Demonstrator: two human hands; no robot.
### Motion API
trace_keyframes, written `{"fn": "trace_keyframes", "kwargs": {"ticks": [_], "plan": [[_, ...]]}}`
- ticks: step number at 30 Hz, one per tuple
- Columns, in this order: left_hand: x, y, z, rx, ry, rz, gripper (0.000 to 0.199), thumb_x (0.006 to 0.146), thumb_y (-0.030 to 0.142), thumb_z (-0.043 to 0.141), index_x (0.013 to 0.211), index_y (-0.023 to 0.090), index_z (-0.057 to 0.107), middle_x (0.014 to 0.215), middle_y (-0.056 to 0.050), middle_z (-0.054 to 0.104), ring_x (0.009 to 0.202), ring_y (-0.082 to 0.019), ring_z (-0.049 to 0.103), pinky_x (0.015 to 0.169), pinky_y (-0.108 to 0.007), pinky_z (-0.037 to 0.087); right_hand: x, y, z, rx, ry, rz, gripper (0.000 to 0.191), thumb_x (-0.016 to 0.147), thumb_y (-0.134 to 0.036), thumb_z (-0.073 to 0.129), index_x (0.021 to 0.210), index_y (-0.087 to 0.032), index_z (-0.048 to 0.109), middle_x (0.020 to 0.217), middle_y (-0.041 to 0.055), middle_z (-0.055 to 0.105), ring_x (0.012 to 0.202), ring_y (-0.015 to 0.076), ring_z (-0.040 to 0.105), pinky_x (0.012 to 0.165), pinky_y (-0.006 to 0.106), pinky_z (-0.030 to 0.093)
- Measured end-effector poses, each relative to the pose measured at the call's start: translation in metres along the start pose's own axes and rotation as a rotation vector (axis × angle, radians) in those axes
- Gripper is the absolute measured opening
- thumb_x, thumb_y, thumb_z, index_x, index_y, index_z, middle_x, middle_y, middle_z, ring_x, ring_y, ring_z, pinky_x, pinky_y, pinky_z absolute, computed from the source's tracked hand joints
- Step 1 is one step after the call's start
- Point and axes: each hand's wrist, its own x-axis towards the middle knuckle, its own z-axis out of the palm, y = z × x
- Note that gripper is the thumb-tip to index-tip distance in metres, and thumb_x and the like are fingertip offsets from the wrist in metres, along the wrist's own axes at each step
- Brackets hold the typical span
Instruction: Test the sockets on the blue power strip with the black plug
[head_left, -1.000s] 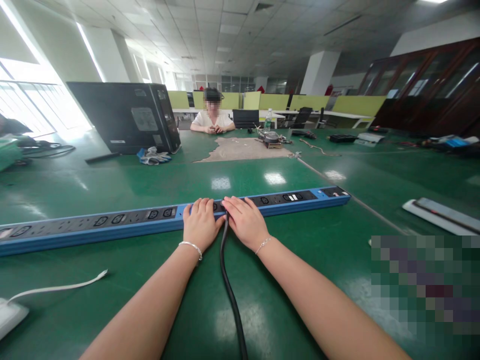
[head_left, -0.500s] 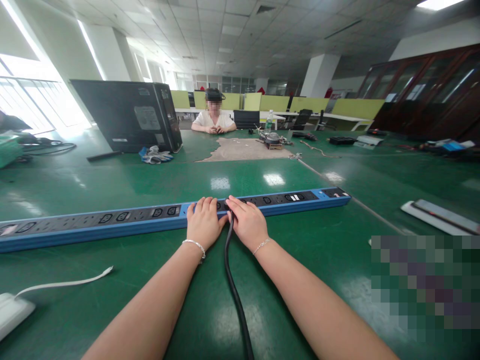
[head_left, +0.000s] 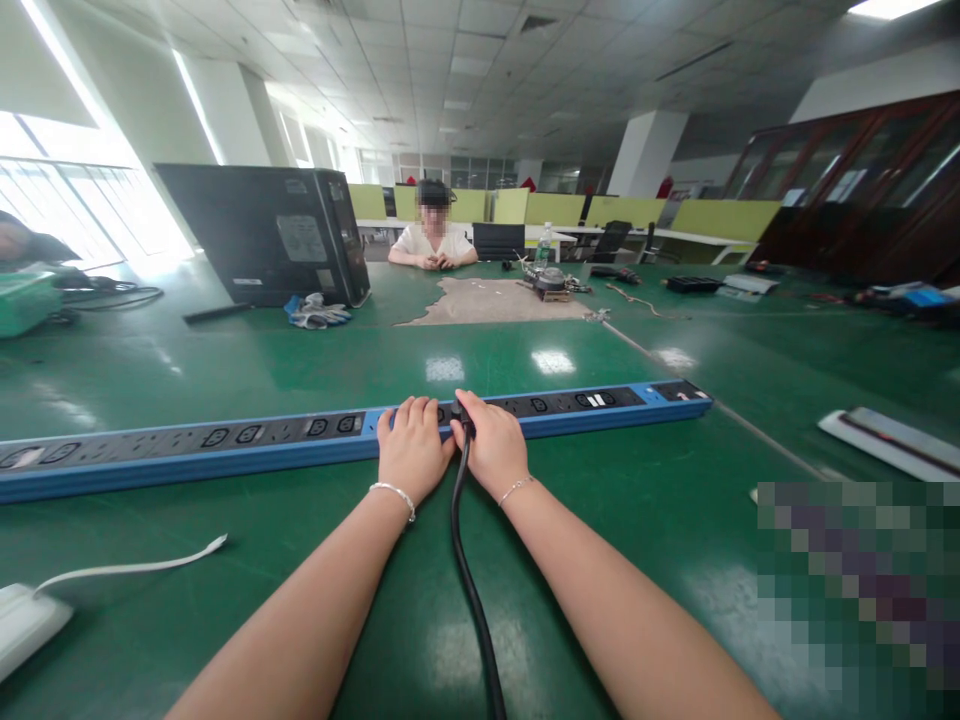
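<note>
A long blue power strip [head_left: 255,462] with black sockets lies across the green table. My left hand [head_left: 412,445] is closed over the strip near its middle, fingers on its top and thumb at the near side. Close beside it, my right hand [head_left: 491,440] grips the black plug [head_left: 457,409] of a power cord between thumb and fingers, at a socket. How deep the plug sits in the socket cannot be made out. The black cord [head_left: 469,580] runs from the plug down toward me between my forearms.
A white device with a short cable [head_left: 135,568] lies at the near left. Beyond the strip stand a black computer case [head_left: 262,235] and work gloves [head_left: 316,312]. Another person [head_left: 433,240] sits across the table. A white bar-shaped object [head_left: 892,445] lies at the right.
My right hand's fingers have shifted slightly, showing more of the plug. The left hand keeps its hold on the strip. The whole view has moved a little.
</note>
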Motion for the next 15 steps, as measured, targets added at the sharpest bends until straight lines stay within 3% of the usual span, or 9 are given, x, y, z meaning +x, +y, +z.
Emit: {"fn": "trace_keyframes", "kwargs": {"ticks": [4, 8, 15], "plan": [[0.0003, 0.0, -0.0009, 0.002, -0.013, -0.005, 0.048, 0.082, 0.042, 0.042, 0.121, 0.015, 0.049, 0.125, -0.014, 0.054, 0.121, -0.028, 0.043, 0.101, -0.046, 0.025, 0.0068, 0.0032, -0.0032, -0.042, -0.045, 0.059, 0.044, 0.086, -0.029, 0.044, 0.126, -0.012, 0.05, 0.109, 0.0105, 0.065, 0.098, 0.0226, 0.057, 0.086, 0.033, 0.042], [0.0001, -0.0007, -0.0017, 0.004, -0.03, -0.005, 0.051, 0.079, 0.044, 0.047, 0.122, 0.016, 0.048, 0.126, -0.014, 0.054, 0.121, -0.028, 0.042, 0.102, -0.047, 0.025, 0.0091, 0.004, -0.0035, -0.073, -0.084, 0.081, 0.036, 0.086, -0.022, 0.04, 0.118, -0.016, 0.055, 0.104, 0.0092, 0.066, 0.096, 0.023, 0.057, 0.083, 0.034, 0.043], [0.0001, -0.0002, -0.0016, 0.004, -0.028, -0.002, 0.052, 0.079, 0.046, 0.047, 0.122, 0.016, 0.048, 0.126, -0.014, 0.054, 0.121, -0.028, 0.042, 0.102, -0.047, 0.025, 0.008, 0.0027, 0.0005, 0.007, -0.005, 0.106, 0.032, 0.088, -0.029, 0.04, 0.113, -0.017, 0.056, 0.099, 0.0104, 0.066, 0.094, 0.0222, 0.059, 0.082, 0.034, 0.043]]}}
